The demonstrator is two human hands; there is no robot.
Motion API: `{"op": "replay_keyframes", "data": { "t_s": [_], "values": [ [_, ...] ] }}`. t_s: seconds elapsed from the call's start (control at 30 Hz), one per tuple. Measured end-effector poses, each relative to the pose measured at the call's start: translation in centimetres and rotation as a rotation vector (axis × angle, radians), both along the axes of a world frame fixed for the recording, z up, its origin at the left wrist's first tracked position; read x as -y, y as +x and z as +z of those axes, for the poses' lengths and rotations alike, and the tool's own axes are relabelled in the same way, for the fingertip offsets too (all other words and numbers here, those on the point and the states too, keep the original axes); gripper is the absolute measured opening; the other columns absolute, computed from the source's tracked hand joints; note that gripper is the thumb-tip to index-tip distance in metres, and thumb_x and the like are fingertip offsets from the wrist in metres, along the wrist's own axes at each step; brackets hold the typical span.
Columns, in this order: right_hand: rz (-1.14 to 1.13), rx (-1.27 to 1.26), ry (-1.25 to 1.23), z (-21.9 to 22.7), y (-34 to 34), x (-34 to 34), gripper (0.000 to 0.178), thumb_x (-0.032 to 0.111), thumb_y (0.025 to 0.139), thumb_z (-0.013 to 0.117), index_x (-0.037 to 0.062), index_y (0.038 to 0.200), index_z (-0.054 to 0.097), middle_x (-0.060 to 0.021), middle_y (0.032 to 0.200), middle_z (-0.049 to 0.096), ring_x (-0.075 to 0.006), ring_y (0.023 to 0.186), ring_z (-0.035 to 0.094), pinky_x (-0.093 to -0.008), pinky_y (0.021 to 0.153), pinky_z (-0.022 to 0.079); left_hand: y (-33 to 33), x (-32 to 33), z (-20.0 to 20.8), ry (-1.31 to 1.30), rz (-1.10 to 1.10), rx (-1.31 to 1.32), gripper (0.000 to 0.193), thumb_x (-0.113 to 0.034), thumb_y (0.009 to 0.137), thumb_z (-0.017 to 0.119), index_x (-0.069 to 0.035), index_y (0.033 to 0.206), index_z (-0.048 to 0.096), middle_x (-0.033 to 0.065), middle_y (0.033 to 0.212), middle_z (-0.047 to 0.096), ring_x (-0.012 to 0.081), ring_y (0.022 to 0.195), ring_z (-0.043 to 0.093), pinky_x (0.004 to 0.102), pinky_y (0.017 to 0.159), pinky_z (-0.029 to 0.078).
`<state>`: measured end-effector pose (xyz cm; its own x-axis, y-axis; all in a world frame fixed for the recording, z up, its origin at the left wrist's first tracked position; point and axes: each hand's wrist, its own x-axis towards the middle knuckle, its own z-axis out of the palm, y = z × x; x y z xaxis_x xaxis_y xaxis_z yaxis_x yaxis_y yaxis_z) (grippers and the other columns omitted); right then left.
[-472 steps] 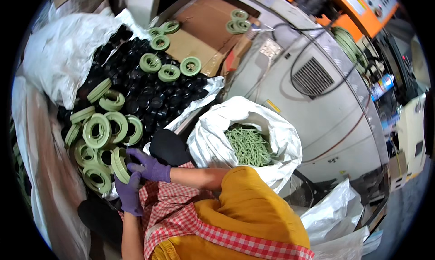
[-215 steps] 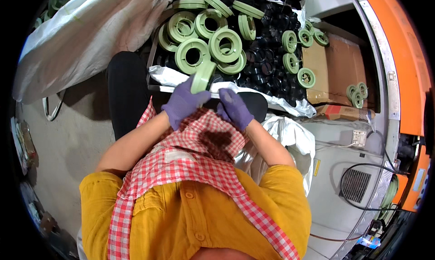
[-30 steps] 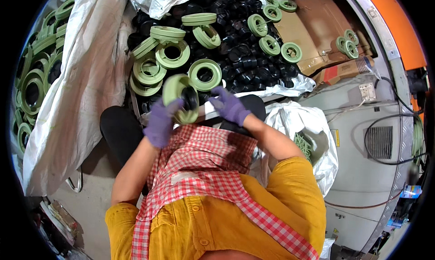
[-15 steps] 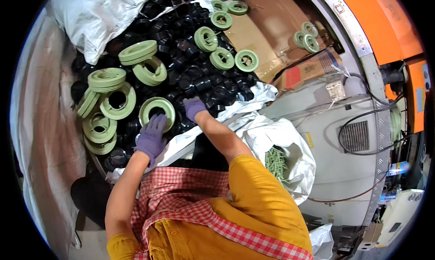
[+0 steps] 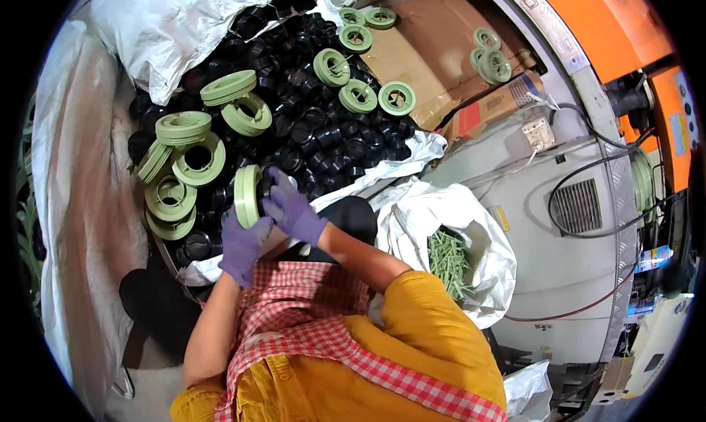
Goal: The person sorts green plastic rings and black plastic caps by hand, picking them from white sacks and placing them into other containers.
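Note:
In front of my apron, I hold a pale green plastic ring [image 5: 248,195] tipped up on edge. My left hand [image 5: 243,247] grips it from below, with the fingers partly hidden behind it. Close against the ring's right side is my right hand [image 5: 296,215], its fingers curled. Something dark shows between those fingers and the ring; whether it is a held piece or part of the pile behind, I cannot tell. Both hands wear purple gloves. Beyond them spreads a heap of black plastic caps [image 5: 301,131], with several more green rings [image 5: 198,161] lying on its left side.
White sacking [image 5: 158,36] borders the heap. A cardboard box [image 5: 419,54] lies at the back right, bearing several green rings. To my right, a white sack [image 5: 489,256] contains green plastic sprues [image 5: 447,264]. Beyond it stands a grey machine cabinet [image 5: 551,275] with a black cable [image 5: 553,216].
My left hand has lifted the green ring off the heap and turned it on edge. My right hand has come leftward from the black caps to the ring.

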<state>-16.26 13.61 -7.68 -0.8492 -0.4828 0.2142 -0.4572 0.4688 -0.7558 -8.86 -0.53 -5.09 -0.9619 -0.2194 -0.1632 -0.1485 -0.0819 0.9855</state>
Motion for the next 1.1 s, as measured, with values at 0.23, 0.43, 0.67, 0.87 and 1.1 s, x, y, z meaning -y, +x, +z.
{"op": "replay_keyframes", "data": {
  "t_s": [0.23, 0.43, 0.67, 0.87, 1.1],
  "values": [
    [-0.231, 0.237, -0.388, 3.2, 1.6, -3.4, 0.027, 0.016, 0.08, 0.064, 0.0024, 0.098, 0.05, -0.0127, 0.103, 0.054, -0.0166, 0.093, 0.054, -0.0277, 0.074, 0.046, 4.3, 4.9, 4.7, 1.03, -0.007, -0.137, 0.052, -0.023, 0.085, 0.049, -0.001, 0.131, 0.04, 0.0175, 0.121, 0.055, 0.0294, 0.106, 0.058, 0.044, 0.094, 0.046],
    [0.138, 0.726, -0.922, -1.0, 5.1, -1.6, 0.039, 0.021, 0.091, 0.051, 0.0066, 0.125, 0.04, -0.0091, 0.119, 0.049, -0.0178, 0.105, 0.051, -0.0316, 0.09, 0.044, 5.1, -0.7, 4.3, 0.414, 0.175, -0.111, 0.053, -0.013, 0.086, 0.048, 0.001, 0.135, 0.035, 0.0172, 0.13, 0.047, 0.0284, 0.12, 0.046, 0.0356, 0.099, 0.038],
    [0.191, -0.015, -0.154, 1.7, 8.0, -1.1, 0.055, 0.015, 0.078, 0.064, 0.0071, 0.127, 0.042, -0.0128, 0.125, 0.047, -0.0258, 0.114, 0.047, -0.0363, 0.095, 0.041, 7.3, -1.2, 5.2, -0.969, -0.193, -0.554, 0.08, -0.02, 0.063, 0.073, 0.0, 0.132, 0.037, 0.0213, 0.122, 0.051, 0.0387, 0.112, 0.049, 0.0443, 0.097, 0.036],
    [0.271, -0.068, -0.3, 5.0, 9.0, -1.0, 0.047, 0.006, 0.071, 0.063, 0.0075, 0.117, 0.052, -0.0156, 0.121, 0.048, -0.0323, 0.116, 0.045, -0.0428, 0.097, 0.039, 7.0, 1.2, 8.3, 0.153, -0.349, 0.145, 0.052, -0.01, 0.074, 0.064, -0.003, 0.124, 0.048, 0.0112, 0.098, 0.061, 0.0135, 0.085, 0.058, 0.0252, 0.071, 0.049],
    [0.349, 0.394, -0.328, 5.8, 8.3, -1.1, 0.041, 0.016, 0.077, 0.068, 0.0039, 0.113, 0.051, -0.0131, 0.114, 0.054, -0.0234, 0.106, 0.053, -0.0363, 0.088, 0.045, 6.9, 2.0, 4.8, 0.344, -0.294, 0.187, 0.036, -0.013, 0.074, 0.066, -0.002, 0.106, 0.055, 0.0062, 0.093, 0.059, 0.0135, 0.084, 0.058, 0.0282, 0.07, 0.049]
  ]
}}
